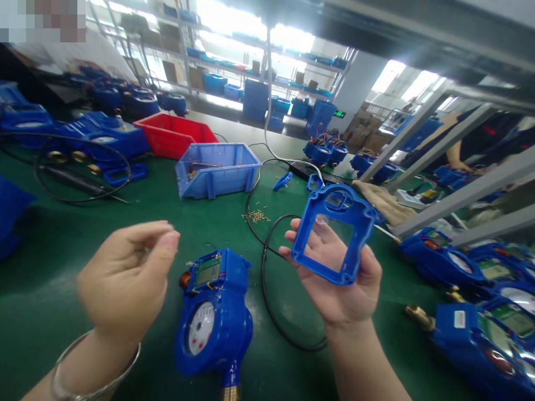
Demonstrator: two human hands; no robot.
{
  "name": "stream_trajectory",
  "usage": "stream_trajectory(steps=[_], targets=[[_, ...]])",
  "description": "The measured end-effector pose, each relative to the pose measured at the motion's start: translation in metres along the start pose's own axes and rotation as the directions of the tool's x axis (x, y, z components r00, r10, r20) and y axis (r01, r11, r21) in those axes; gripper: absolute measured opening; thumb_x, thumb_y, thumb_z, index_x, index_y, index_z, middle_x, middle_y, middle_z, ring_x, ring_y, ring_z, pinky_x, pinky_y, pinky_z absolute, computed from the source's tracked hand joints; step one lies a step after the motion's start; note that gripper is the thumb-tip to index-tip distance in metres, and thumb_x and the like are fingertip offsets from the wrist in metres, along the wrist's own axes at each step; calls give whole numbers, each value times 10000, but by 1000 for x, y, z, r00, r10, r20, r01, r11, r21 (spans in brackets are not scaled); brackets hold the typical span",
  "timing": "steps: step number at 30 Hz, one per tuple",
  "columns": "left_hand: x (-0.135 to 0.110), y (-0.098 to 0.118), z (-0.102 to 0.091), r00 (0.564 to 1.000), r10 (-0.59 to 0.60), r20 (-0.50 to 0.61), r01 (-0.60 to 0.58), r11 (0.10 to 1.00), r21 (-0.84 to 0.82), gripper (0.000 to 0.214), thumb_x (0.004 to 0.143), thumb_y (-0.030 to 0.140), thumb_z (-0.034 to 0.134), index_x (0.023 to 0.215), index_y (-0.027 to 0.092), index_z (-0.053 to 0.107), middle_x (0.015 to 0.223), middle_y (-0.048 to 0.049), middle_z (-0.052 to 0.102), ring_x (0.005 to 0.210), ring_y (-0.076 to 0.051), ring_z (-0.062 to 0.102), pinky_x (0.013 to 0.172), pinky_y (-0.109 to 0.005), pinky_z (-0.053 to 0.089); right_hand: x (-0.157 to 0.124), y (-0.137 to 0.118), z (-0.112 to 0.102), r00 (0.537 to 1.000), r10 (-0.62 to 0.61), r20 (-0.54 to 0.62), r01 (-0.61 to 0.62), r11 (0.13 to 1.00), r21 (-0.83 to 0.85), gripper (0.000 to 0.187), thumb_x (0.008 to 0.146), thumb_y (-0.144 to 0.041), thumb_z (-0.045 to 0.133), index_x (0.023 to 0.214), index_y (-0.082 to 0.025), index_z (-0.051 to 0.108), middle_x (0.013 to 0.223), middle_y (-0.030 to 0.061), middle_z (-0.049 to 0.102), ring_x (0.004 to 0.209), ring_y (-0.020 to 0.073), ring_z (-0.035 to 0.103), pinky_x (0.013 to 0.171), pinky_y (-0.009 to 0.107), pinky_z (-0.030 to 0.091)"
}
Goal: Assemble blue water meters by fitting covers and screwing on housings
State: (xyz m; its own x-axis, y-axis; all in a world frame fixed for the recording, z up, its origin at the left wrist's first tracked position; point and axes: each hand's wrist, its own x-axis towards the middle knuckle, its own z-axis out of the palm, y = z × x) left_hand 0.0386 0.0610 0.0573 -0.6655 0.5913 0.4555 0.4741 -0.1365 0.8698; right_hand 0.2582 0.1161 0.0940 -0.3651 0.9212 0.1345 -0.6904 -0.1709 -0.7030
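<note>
A blue meter (215, 312) is set down on the green tabletop (217, 223). Its round dial (201, 328) is already fitted, but its little screen (208, 271) is bare, so the top part looks not yet closed up. To the right of the meter, a blue frame (356, 242) is gripped by the right hand (343, 295), with the thumb on one side and the fingers on the other. The meter is not touched by the frame, and nothing is fastened over the screen. To the left of the meter, the left hand (125, 278) is closed in a pinch; nothing is seen in it, though something tiny could be hidden. Gold bits that look like screws (257, 216) are scattered loose beyond the meter, near a light blue bin (225, 178). More meters (460, 334) are placed well to its right. Small marks are printed on the dial, but they cannot be read. A white label (460, 319) is stuck on one of those meters, and its words are too small. No brand can be made out.
</note>
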Motion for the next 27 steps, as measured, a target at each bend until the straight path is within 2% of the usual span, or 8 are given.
stream_trajectory(steps=[2,4,7,9,14,20,23,27], targets=[[-9,-25,-11,951,-249,185,263,963,-54,672,610,370,735,1206,189,484,1089,-96,615,1118,-289,545,1018,-497,372,1,-1,-1,1000,-8,-27,8,1000,-13,435,728,-480,583,1057,-197,604,1098,104,653,957,230,634,796,382,532],[-24,-43,-15,772,-499,395,546,838,-10,940,548,387,770,1349,198,317,1371,-157,435,1280,-339,400,1066,-509,311,3,0,-2,999,3,-46,-4,1000,-27,431,737,-480,570,1056,-191,609,1106,108,651,967,230,633,782,372,540],[-42,-51,-12,537,-566,625,715,699,18,1047,527,397,784,1389,178,231,1377,-184,426,1218,-364,469,1014,-495,388,4,3,-3,998,18,-55,-21,998,-63,441,733,-471,586,1066,-184,612,1112,110,649,984,228,629,807,372,538],[-45,-42,-4,537,-529,657,664,745,56,1023,503,390,796,1361,178,279,1313,-168,484,1162,-359,516,999,-498,399,4,3,-3,999,11,-35,-15,994,-112,458,717,-475,616,1073,-187,612,1112,106,646,987,233,624,829,388,530],[-44,-5,18,640,-370,673,360,919,163,767,559,293,713,1247,173,393,1270,-146,446,1172,-342,468,1024,-556,325,-1,1,-2,1000,22,-2,-21,925,-379,438,674,-407,703,1063,-219,633,1102,86,636,994,266,602,897,449,480],[-50,-2,30,680,-180,711,236,972,20,683,581,244,650,1206,171,385,1214,-129,425,1164,-321,448,1006,-534,345,-4,0,-12,993,42,107,64,574,-817,577,689,-262,738,1225,-297,529,1268,50,523,1175,266,490,1000,432,396],[-45,-20,30,592,-111,798,333,936,-117,645,627,311,693,1190,178,409,1193,-122,456,1151,-313,469,1008,-510,347,-2,0,-11,962,137,235,183,312,-932,637,696,-201,721,1275,-296,473,1289,57,461,1219,246,430,1024,384,371],[-40,-46,30,375,18,927,701,648,-296,866,597,527,749,1289,210,336,1241,-129,504,1161,-326,494,991,-471,382,1,3,-1,934,256,250,236,85,-968,656,675,-130,686,1281,-224,454,1241,80,463,1179,222,441,1009,332,382]])
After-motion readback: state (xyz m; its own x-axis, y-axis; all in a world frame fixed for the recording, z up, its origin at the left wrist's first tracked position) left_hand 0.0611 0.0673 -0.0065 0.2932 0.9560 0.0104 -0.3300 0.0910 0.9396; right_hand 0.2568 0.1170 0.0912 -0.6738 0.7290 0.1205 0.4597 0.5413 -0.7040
